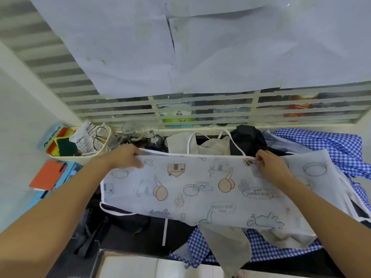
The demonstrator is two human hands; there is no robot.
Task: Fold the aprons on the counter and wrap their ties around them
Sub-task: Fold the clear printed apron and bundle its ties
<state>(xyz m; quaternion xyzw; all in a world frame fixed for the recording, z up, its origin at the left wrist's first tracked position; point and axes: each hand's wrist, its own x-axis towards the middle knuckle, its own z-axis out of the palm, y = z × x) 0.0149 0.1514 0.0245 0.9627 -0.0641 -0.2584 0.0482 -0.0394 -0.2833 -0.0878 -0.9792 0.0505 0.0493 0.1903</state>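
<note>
Both hands were out in front, stretching the far edge of the printed apron point(190, 189) between them. The left hand point(125, 157) had its fingers curled over one end of that edge. The right hand point(270, 167) was pinching the other end, right where the white tie point(180, 154) ran along it. My guess is they kept it taut to square up a lengthwise fold before laying it down. So this was early days, with no tie wrapped round anything yet.

Closest to the person, below the right forearm, a limp grey cloth point(226, 245) drooped over the front of the black counter point(140, 239). It lay on a crumpled blue gingham apron point(265, 253), soft woven stuff in small checks. A loose strap point(164, 231) dangled flat and ribbon-like below the printed apron.

Between the hands the printed apron looked thin and a bit see-through, almost plasticky. It had cartoon pans, eggs and leaves on it, and the lettering read backwards, so I reckon the reverse side was facing up.

Past the hands sat the rest of the pile, none of it folded. There was a beige apron point(212, 145) with a white neck loop, a dark cloth point(251, 137) bunched beside it, and more gingham out past the right hand. Beyond the left hand stood some clear glasses point(130, 131), and further left a cream tub point(66, 156) stuffed with sponges and a packet. Furthest back, the louvred window point(200, 109) had paper sheets point(140, 47) over it.
</note>
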